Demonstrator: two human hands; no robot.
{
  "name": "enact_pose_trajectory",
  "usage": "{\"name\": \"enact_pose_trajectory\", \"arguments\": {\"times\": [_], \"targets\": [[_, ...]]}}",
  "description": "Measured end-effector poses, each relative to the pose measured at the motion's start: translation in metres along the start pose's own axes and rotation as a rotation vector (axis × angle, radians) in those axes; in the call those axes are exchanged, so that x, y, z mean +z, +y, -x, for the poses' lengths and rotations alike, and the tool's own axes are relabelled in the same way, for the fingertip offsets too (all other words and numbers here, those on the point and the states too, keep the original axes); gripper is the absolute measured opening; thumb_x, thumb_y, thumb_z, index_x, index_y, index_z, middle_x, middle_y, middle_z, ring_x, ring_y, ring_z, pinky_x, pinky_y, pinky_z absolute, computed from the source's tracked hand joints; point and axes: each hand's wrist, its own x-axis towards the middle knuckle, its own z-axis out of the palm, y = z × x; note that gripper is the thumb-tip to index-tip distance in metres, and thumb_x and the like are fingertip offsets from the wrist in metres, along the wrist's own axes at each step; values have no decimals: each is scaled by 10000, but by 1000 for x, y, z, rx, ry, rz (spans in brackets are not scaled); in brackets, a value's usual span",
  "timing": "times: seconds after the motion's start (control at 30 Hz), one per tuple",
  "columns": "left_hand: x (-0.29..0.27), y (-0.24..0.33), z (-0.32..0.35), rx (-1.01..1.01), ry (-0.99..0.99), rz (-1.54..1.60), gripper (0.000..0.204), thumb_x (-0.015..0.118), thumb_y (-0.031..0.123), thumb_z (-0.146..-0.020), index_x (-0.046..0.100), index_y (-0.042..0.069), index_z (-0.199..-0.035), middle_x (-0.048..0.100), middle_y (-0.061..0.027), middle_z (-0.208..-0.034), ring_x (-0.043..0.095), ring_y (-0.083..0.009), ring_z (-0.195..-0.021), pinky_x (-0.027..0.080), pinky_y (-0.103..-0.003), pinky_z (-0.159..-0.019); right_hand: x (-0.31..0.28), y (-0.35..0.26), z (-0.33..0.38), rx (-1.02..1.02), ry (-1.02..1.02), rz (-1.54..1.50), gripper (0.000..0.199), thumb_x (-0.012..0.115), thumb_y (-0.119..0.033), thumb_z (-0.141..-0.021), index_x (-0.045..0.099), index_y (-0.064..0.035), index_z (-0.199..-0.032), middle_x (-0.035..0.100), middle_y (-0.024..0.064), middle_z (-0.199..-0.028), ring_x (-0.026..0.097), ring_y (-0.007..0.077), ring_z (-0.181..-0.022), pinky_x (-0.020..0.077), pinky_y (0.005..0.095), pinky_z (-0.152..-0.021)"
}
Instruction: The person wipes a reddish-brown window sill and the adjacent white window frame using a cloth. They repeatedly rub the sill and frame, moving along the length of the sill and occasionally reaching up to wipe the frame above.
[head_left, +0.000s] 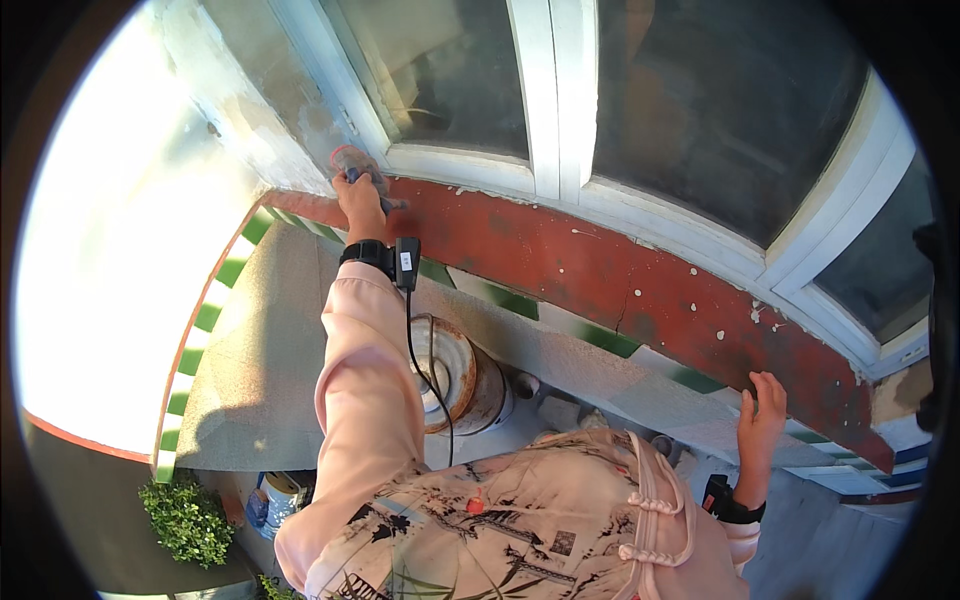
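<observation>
My left arm reaches forward, and my left hand (362, 208) is closed around a dark-blue-handled tool (354, 160) with a greyish, red-tinged head. I cannot make out exactly what kind of tool it is. Its head is at the left end of the red window sill (520, 240), by the bottom corner of the white window frame (450, 167). Near the front edge of the sill, toward its right end, my right hand (764, 408) has its fingers extended and holds nothing. Whether its fingertips touch the sill is unclear.
Pale spots and dark patches mark the sill. Below it runs a green-and-white checkered edge (510, 298). A rusty-rimmed drum (478, 385) stands beneath, with small containers beside it. A blue bucket (285, 500) and a leafy plant (190, 520) sit at lower left. A cable hangs from my left wrist.
</observation>
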Motion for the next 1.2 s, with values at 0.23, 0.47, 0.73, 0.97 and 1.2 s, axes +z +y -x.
{"name": "enact_pose_trajectory", "arguments": {"times": [0.23,0.47,0.73,0.97,1.2], "targets": [[50,-33,-45,174,-211,-789,494,597,279,-873,503,87,-1318,626,-260,-1188,589,-412,-1132,466,-450,-945,3,-15,4,36,-24,99,304,627,-59,-850,638,-21,-1151,581,195,-1213,533,378,-1152,425,459,-989],[51,-42,-64,198,-375,-998,526,609,262,-798,532,69,-1282,644,-266,-1118,600,-417,-1095,486,-435,-903,9,-19,11,21,0,156,311,633,-73,-841,631,-19,-1147,559,189,-1241,506,386,-1193,397,475,-1022],[49,-34,-59,-37,-688,-593,617,643,32,-645,557,40,-1256,649,-107,-1036,627,-242,-959,472,-328,-817,11,-20,11,-15,-1,177,327,624,-81,-853,616,-16,-1173,543,194,-1270,493,391,-1203,388,478,-1025],[76,9,42,136,-785,-719,569,654,80,-708,573,79,-1271,655,-189,-1147,625,-339,-1074,477,-378,-912,4,-21,8,-5,-40,147,359,675,-60,-791,620,-7,-1141,539,186,-1241,487,388,-1198,387,490,-1016],[112,42,119,392,-899,-976,403,553,333,-844,619,109,-1173,645,-217,-1152,601,-396,-1085,479,-455,-915,0,-21,2,-14,-66,130,346,688,-63,-776,625,-6,-1111,547,183,-1185,497,386,-1164,391,489,-1000]]}}
